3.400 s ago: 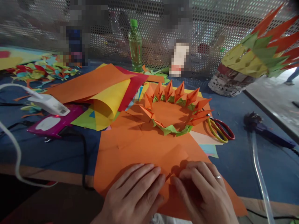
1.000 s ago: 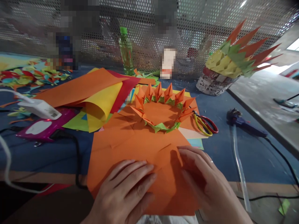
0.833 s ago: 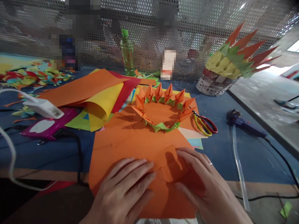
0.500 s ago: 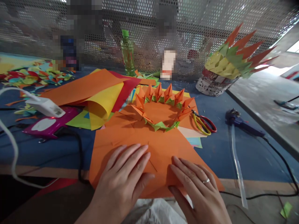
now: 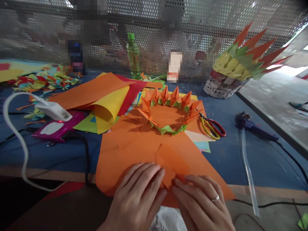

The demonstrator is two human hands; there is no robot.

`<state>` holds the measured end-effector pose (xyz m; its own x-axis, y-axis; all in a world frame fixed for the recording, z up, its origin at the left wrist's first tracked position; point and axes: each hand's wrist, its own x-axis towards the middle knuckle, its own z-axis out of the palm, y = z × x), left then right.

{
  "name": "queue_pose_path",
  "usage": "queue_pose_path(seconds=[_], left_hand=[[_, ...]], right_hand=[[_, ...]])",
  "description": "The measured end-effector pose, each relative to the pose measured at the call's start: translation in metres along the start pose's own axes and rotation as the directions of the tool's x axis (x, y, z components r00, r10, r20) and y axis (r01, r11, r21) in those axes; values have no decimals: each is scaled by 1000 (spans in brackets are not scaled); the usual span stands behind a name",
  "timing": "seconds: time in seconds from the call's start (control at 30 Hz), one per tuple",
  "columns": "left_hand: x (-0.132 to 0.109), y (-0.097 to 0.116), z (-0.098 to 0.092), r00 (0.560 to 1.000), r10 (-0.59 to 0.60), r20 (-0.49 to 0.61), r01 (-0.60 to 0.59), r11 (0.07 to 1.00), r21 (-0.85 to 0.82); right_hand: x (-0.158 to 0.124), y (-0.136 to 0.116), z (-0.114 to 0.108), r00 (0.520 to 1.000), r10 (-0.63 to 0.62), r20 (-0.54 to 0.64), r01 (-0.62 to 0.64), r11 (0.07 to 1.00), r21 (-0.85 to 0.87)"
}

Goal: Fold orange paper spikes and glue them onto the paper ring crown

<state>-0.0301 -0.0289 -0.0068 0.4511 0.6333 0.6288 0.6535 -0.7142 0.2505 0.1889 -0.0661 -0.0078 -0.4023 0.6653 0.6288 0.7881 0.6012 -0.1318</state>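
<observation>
My left hand (image 5: 143, 186) lies on a sheet of orange paper (image 5: 113, 166) near the table's front edge, its fingers stretched out close together and pressing down. Beside it, my right hand (image 5: 202, 199), with a ring on one finger, is closed on a smaller piece of orange paper (image 5: 172, 158), creased and partly lifted off the sheet. Its fingertips hide the grip itself. Just beyond stands a ring of folded paper (image 5: 169, 129), with green folds along its base and orange points around it.
Scissors (image 5: 214, 126) and a blue glue gun (image 5: 255, 128) with a clear glue stick lie to the right. Behind it stands a woven paper pot (image 5: 221, 85) with orange spikes. On the left are coloured sheets (image 5: 89, 93), a purple power strip (image 5: 57, 128) and cables. A green bottle (image 5: 133, 57) stands behind.
Both hands have come closer together and nearer to me. My right fingers have closed on the smaller orange piece, part of which now stands up. The view has shifted slightly left.
</observation>
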Motion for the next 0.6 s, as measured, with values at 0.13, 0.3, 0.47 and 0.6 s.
queue_pose_path(seconds=[0.13,0.3,0.47,0.6], left_hand=[[2,-2,-1,1000,14,7,-14,1000,-11],[2,2,0,1000,-6,-27,5,999,-35],[5,13,5,998,-56,-19,50,968,-244],[6,15,9,988,-154,17,151,930,-335]], right_hand=[[3,4,-1,999,27,41,-28,999,31],[10,7,-1,988,144,55,-146,988,47],[14,7,-1,984,175,40,-177,982,60],[8,10,-3,986,151,67,-155,986,56]])
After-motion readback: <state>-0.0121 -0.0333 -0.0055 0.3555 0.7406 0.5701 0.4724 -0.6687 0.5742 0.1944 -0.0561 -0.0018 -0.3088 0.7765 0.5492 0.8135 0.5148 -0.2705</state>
